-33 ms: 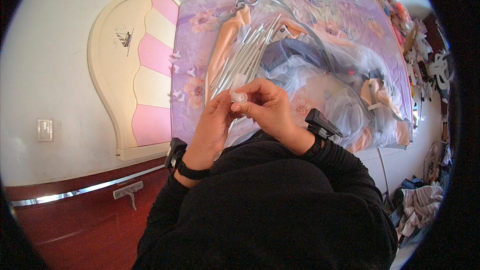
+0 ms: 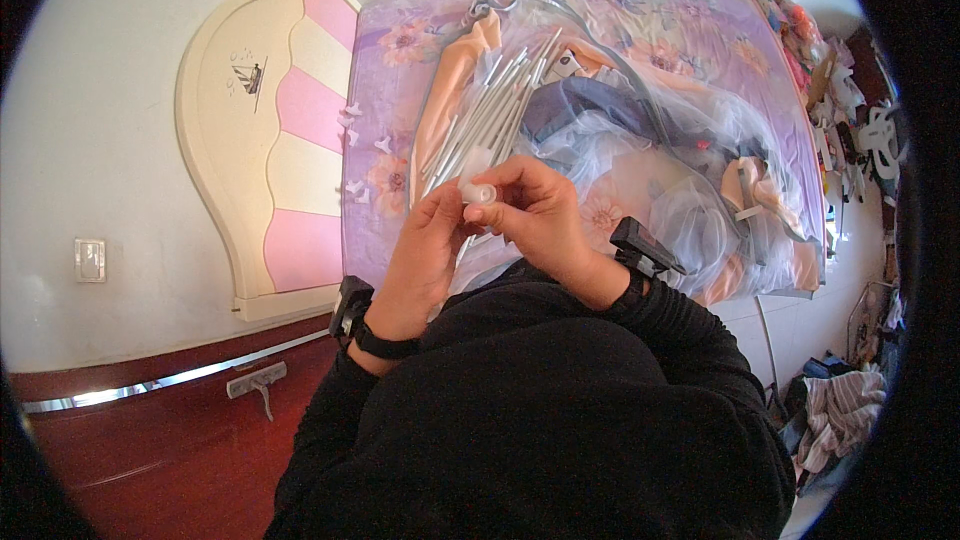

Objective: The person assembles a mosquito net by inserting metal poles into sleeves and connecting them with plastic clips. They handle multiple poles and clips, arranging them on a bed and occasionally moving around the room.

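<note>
In front of my chest, both hands meet at a small white plastic pipe connector [image 2: 482,195], its round open end showing between the fingertips. My left hand [image 2: 425,245] is closed on its left side, with the fingertips partly hidden. My right hand [image 2: 545,220] pinches it from the right between thumb and index finger. Just beyond the hands, a bundle of thin white rods [image 2: 492,115] lies slanting across the bed. More small white connectors [image 2: 383,144] are scattered by the headboard.
A floral purple mattress [image 2: 400,15] carries crumpled sheer white netting [image 2: 690,230] with peach and grey fabric. The cream and pink headboard [image 2: 225,155] stands at left. Clothes [image 2: 845,410] are piled at lower right, and a red-brown door [image 2: 170,460] with a handle is at lower left.
</note>
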Demonstrator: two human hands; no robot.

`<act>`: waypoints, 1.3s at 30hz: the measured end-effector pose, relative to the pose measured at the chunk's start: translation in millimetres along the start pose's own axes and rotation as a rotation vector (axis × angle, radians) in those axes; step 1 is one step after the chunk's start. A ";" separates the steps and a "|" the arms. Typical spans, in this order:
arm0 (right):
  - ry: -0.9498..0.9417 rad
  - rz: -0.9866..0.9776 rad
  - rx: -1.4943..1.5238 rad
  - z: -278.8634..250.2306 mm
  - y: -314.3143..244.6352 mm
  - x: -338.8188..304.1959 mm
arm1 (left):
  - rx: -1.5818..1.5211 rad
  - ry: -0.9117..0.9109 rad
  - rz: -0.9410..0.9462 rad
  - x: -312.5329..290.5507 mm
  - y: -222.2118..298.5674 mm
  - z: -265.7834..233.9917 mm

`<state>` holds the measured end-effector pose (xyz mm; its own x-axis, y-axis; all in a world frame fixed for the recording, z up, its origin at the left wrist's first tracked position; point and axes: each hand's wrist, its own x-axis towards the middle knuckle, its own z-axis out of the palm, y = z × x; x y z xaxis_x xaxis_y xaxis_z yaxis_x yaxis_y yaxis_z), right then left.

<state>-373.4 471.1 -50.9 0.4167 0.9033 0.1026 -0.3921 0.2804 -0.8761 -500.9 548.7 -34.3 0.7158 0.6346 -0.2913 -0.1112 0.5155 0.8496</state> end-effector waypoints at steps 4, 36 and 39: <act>-0.037 -0.019 0.149 -0.3 1.4 2.0 | 0.137 0.009 0.121 -2.8 3.8 2.8; -0.082 0.090 0.345 -9.7 -1.2 7.9 | 0.382 0.100 0.408 -3.8 18.9 12.0; -0.081 0.088 0.340 -9.1 -1.6 7.4 | 0.359 0.123 0.388 -4.3 17.0 12.1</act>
<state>-362.2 474.4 -53.0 0.3083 0.9477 0.0823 -0.6795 0.2799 -0.6782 -497.5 547.7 -13.3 0.5804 0.8132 0.0427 -0.0930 0.0141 0.9956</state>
